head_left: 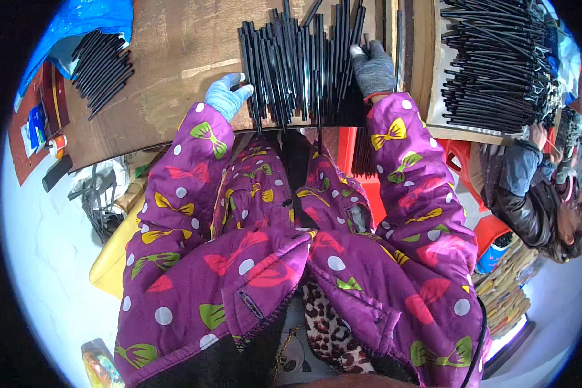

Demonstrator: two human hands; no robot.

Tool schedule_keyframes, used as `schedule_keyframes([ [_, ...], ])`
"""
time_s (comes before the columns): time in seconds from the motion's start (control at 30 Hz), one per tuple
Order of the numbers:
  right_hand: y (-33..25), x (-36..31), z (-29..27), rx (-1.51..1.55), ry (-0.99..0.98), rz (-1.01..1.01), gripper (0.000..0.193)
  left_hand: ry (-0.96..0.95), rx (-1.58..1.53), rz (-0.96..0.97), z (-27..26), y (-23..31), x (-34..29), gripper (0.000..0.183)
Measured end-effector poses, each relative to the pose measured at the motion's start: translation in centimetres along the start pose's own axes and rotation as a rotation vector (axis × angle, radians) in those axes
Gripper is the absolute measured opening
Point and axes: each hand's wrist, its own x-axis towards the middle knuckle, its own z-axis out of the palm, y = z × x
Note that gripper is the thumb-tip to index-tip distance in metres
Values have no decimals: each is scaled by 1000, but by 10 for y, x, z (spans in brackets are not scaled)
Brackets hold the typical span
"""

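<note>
Many thin black rods (291, 71), like short tubes, lie side by side in a loose spread on the brown tabletop (181, 45) before me. Several of their near ends stick out past the table's front edge. My left hand (228, 95), in a light blue glove, is at the left side of the spread, its thumb and fingers a little apart and beside the outermost rods. At the right side my right hand (374, 70), in a dark grey glove, rests with fingers extended along the rods. Neither hand visibly grips a rod.
A big stack of black rods (498, 64) lies at the right behind a wooden strip (422, 58). Another small pile of rods (102, 70) is at the left by a blue sheet (77, 26). A co-worker (530, 187) sits at the right. A red stool (368, 191) stands below the table.
</note>
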Motion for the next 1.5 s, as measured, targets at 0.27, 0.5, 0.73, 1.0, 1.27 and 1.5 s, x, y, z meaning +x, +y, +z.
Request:
schedule_keyframes([
  [0.27, 0, -4, -4, -63, 169, -77, 27, 41, -65, -30, -12, -15, -14, 44],
  [0.5, -52, -17, -16, -255, 60, -137, 36, 87, 231, -43, -6, -5, -12, 67],
  [0.73, -93, -117, 33, -285, -375, -168, 37, 31, 487, 79, -26, -10, 15, 58],
  [1.0, -107, -114, 103, -444, -209, 105, 24, -334, -127, -197, -88, -36, 60, 36],
  [1.27, -205, -122, 180, -194, -81, -88, 24, -388, 15, -65, -133, -66, 88, 33],
  [1.5, -209, -118, 247, -134, -233, -45, 26, -341, 15, -4, -130, -80, 101, 21],
])
